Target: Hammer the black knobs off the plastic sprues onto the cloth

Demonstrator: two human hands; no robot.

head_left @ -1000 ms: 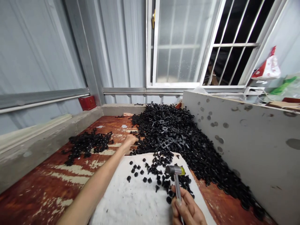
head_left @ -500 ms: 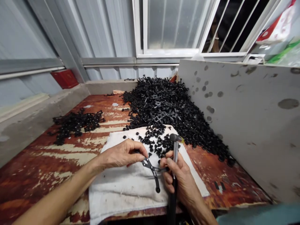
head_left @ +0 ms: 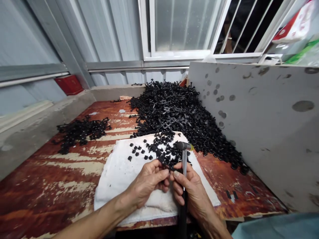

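My left hand (head_left: 149, 181) is closed in a pinch on a black hinged linkage (head_left: 163, 161), over the white cloth (head_left: 129, 186). Close beside it, my right hand (head_left: 190, 186) grips a small hammer (head_left: 184, 162) upright, its head at the top and its black handle pointing down. The right thumb and forefinger also pinch at the near end of the linkage, where the fingertips of both hands almost meet and hide what is between them. Small black caps (head_left: 137, 151) and similar pieces lie scattered on the cloth just beyond my hands.
A large heap of black linkages and small parts (head_left: 169, 106) covers the back of the worn red-brown tabletop (head_left: 82, 169). A smaller pile of linkages (head_left: 82, 131) lies at the left. A grey spotted board (head_left: 261, 132) walls the right side, and a window (head_left: 183, 30) is behind.
My left hand has moved right and nearer to me, meeting the right fingertips. The linkage has swung up from hanging toward me to pointing away. Caps left of my hands have come into view.
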